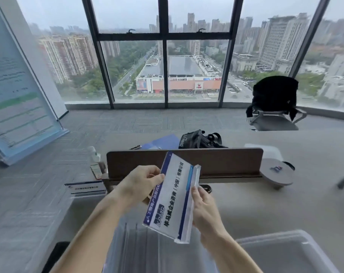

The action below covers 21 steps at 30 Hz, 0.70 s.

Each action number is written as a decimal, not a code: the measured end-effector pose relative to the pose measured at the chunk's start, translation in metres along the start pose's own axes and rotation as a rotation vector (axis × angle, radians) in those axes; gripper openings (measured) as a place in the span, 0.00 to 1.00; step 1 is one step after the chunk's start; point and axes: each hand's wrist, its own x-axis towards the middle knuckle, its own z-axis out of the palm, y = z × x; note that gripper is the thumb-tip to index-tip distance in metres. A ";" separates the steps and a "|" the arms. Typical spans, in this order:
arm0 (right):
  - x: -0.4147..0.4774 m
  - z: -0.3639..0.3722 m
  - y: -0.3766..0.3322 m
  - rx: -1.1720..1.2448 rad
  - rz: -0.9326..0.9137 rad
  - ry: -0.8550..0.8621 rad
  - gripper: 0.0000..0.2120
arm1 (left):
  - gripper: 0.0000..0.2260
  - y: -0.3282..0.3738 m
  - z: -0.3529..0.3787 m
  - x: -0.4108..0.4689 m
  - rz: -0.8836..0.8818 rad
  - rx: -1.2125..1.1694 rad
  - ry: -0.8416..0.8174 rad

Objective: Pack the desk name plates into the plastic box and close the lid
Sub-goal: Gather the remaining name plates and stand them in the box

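Hands, left (136,186) and right (206,210), clamp the acrylic name plate (173,196) upright between them above the plastic box (285,243) lying below the right wrist; smooth acrylic could slip and miss it.

You're lit by flat grey daylight from the tall dark-framed window wall (164,56) ahead; overcast haze outside, no hard shadows. The pale grey desk top (265,203) picks up a soft sheen near its far right edge. Wide-angle bend is strong: window posts lean outward, and the white-and-blue roll-up banner (19,91) at the left edge is smeared, its text unreadable. The clear plastic box (285,253) at the desk's near edge is soft. The black jacket draped on the grey chair (275,95) crushes to solid black. Overall mild compression blur.
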 end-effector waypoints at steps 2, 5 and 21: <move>0.001 -0.018 0.013 -0.050 0.027 0.015 0.16 | 0.10 -0.006 0.026 -0.003 -0.030 -0.018 0.022; 0.008 -0.033 0.037 -0.141 0.080 0.003 0.14 | 0.09 -0.027 0.056 -0.002 -0.096 -0.074 0.054; 0.078 -0.033 0.213 -0.329 0.490 -0.030 0.09 | 0.09 -0.201 0.161 0.054 -0.354 0.151 0.130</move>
